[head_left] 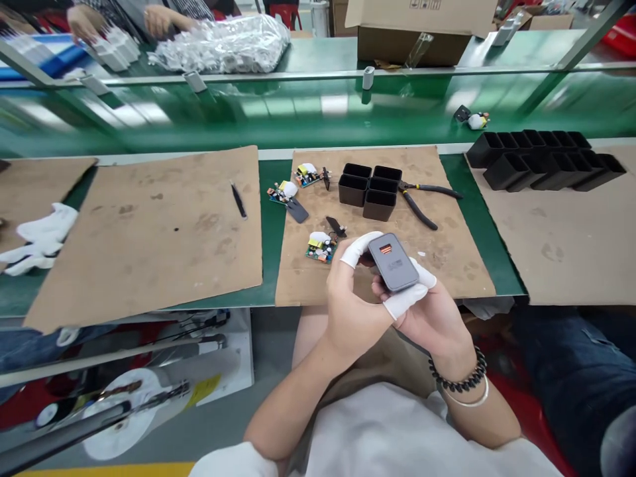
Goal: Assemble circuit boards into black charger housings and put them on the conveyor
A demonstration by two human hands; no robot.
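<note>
Between both hands I hold a dark grey charger housing [393,263], its end face with an orange port turned up toward me. My left hand [355,301] grips it from the left, with white finger cots on the fingertips. My right hand [432,318] closes on its right and lower side, also in white cots. Left of the hands lies a circuit board [320,246] with a dark end piece [336,226] beside it. Farther back are two more boards [307,174] [283,191]. Several open black housings [380,204] stand beyond the hands, beside yellow-and-black pliers [420,199].
Cardboard sheets [199,245] cover parts of the green bench. Tweezers [238,201] lie at left, near a white glove [44,235]. More black housings [556,169] stand at right. Across the conveyor [298,109] are a carton [412,46], a plastic-wrapped bundle [228,46] and another person's hands [159,21].
</note>
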